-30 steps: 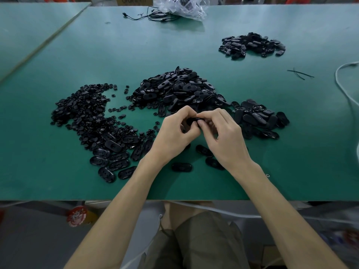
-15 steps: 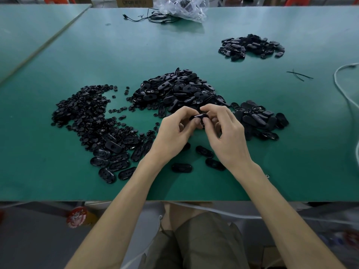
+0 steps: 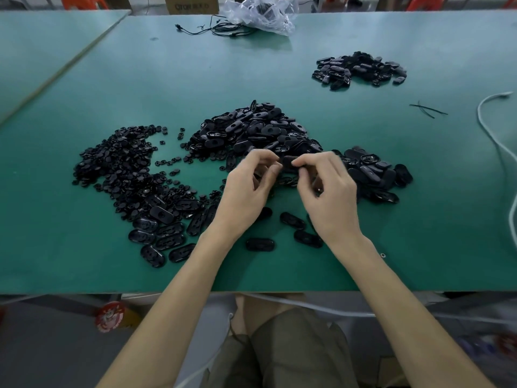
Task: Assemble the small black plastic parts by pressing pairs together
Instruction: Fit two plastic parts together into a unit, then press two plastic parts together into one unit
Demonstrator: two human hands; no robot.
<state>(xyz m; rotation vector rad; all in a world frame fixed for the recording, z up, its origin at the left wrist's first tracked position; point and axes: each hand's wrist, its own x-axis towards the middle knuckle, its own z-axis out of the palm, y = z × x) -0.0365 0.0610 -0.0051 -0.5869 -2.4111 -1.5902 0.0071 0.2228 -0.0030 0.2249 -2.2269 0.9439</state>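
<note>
Head view. Both forearms, left [image 3: 173, 303] and right [image 3: 397, 298], are bare and reach forward from the lower edge, converging toward the centre. The left grip [image 3: 247, 191] shows its back to the camera, its fingers curled, with thumb and forefinger brought together at the left end of a small black part [image 3: 287, 161]; the fingertips are slightly blurred. The right grip [image 3: 328, 197] mirrors it, pinching the right end of the part between thumb and forefinger, the remaining fingers curled under the palm. The wrists stand well apart.
</note>
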